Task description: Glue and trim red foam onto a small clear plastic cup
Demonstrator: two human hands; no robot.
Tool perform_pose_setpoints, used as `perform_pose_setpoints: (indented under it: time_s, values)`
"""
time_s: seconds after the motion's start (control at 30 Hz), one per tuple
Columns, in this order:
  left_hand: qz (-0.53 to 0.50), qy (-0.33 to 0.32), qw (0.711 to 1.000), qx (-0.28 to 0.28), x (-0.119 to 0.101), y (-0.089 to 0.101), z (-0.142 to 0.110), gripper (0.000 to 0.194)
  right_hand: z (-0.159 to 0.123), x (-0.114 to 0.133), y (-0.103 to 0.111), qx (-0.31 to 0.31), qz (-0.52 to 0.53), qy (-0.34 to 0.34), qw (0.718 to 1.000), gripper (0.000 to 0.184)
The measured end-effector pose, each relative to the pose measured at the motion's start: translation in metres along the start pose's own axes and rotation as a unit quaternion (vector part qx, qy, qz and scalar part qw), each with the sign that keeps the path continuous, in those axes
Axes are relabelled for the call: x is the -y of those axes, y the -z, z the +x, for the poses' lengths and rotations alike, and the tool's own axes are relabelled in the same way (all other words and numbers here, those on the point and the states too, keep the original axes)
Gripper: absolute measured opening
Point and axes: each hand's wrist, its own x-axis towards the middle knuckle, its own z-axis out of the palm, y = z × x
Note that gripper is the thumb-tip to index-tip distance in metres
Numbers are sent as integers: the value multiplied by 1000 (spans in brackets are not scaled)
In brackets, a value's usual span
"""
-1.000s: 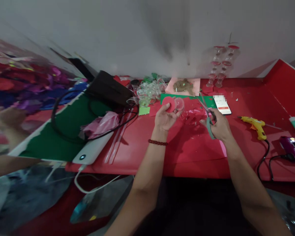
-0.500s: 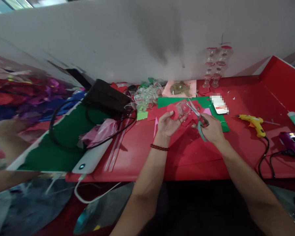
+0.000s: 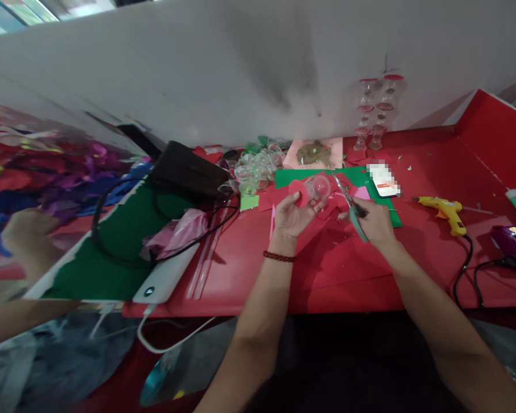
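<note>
- From where I stand, the person's left hand (image 3: 294, 218) has its thumb pressed to a red disc (image 3: 298, 194), with the fingers curled beneath a clear plastic cup piece (image 3: 320, 186) joined to it.
- The palm faces up, and a dark red beaded bracelet (image 3: 279, 257) circles that wrist.
- The right hand (image 3: 375, 222) is closed around the green handles of a pair of scissors (image 3: 358, 222); I can't make out exactly how each finger sits in the loops.
- The blades point away from the body, just beside the cup piece; I cannot tell whether they touch it.
- Disc and cup piece are held above red paper (image 3: 339, 261) strewn with scraps, in front of the wall.
- A phone (image 3: 382, 180) lies beyond the right hand, on a green sheet's (image 3: 284, 178) edge.
- Farther right lies a yellow glue gun (image 3: 445, 211), near a purple device (image 3: 513, 244).
- Behind, two columns of clear cups (image 3: 372, 117) stand upright against the wall.
- To the left sits a heap of clear plastic cups (image 3: 258, 171), beside a black bag (image 3: 187, 171).
- At far left, another person's hand (image 3: 30, 229) shows, blurred.
</note>
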Motion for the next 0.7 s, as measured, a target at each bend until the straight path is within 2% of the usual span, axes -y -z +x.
perform_pose_setpoints:
  time_s: [0.1, 0.17, 0.27, 0.43, 0.53, 0.7]
  values:
    - [-24, -15, 1000, -12, 0, -3, 0, 14, 1, 2, 3, -47, -22, -1, 999, 52]
    - [-42, -20, 999, -21, 1, -4, 0, 15, 1, 3, 3, -68, -51, 35, 996, 57]
    - [-47, -6, 999, -24, 4, -2, 2, 22, -1, 1, -1, -52, -91, 80, 991, 57]
    - [-31, -14, 999, 3, 10, 0, 4, 33, -6, -2, -11, -18, -152, 71, 986, 55]
    - [-33, -13, 999, 5, 13, -7, 1, 32, -7, -3, -13, -30, -150, 74, 985, 56]
    - [-98, 33, 993, -48, 13, -29, -8, 23, -5, -6, -13, -40, -135, 71, 987, 55]
